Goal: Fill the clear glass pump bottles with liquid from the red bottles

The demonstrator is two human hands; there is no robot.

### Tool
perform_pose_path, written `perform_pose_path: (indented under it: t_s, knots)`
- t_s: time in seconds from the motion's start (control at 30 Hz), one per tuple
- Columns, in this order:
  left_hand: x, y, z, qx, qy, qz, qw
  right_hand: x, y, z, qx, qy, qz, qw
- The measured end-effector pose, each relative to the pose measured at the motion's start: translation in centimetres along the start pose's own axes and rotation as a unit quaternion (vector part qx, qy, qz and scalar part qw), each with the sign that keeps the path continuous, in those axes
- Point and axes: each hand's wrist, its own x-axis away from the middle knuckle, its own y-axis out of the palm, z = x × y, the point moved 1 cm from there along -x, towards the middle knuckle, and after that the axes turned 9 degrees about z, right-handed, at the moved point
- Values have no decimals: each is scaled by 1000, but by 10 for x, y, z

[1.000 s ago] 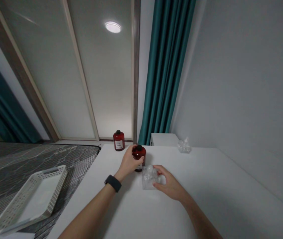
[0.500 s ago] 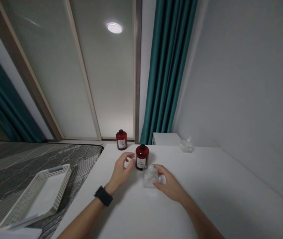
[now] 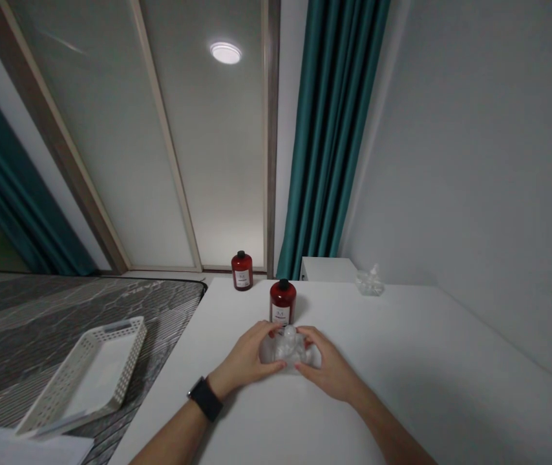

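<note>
Between my two hands, on the white table [image 3: 276, 420], is a clear, see-through object [image 3: 289, 349] with a broad base and a round knob on top. My left hand [image 3: 251, 355] curls its fingers and thumb around the left side. From the right, my right hand [image 3: 327, 361] grips the other side the same way. The fingers partly cover the object, so its exact kind is unclear. Just behind it stands a dark red bottle [image 3: 282, 298] with a black cap and a white label, its lower part hidden.
A second red bottle [image 3: 242, 271] stands near the table's back left edge. Another clear object [image 3: 370, 283] sits at the back right. Left of the table are a white perforated basket [image 3: 133, 352] and white sheets [image 3: 28, 447]. A white cabinet [image 3: 329, 268] stands behind the table.
My left hand has come right and down from beside the front bottle to the clear object's left side. My right hand stays at its right side. The view has shifted slightly.
</note>
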Motion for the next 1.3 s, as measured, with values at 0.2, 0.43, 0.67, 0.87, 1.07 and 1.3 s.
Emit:
perform_pose_path:
  t_s: [0.2,0.43,0.67,0.87,1.07,1.3]
  knots:
    - [0,3,-4,22,-20,-1,1000,0,0,0,0,-9,-3,1000]
    - [0,2,-4,26,-15,-4,1000,1,-1,-3,4,-24,-20,1000]
    - [1,3,-7,34,-8,0,999,0,1,-3,3,-26,-9,1000]
    - [-2,0,2,46,23,15,999,1,3,0,-2,25,-5,1000]
    - [-3,4,11,41,25,51,998,2,6,1,-12,49,-14,999]
    - [-3,9,13,60,1,43,997,3,7,2,-11,48,-12,999]
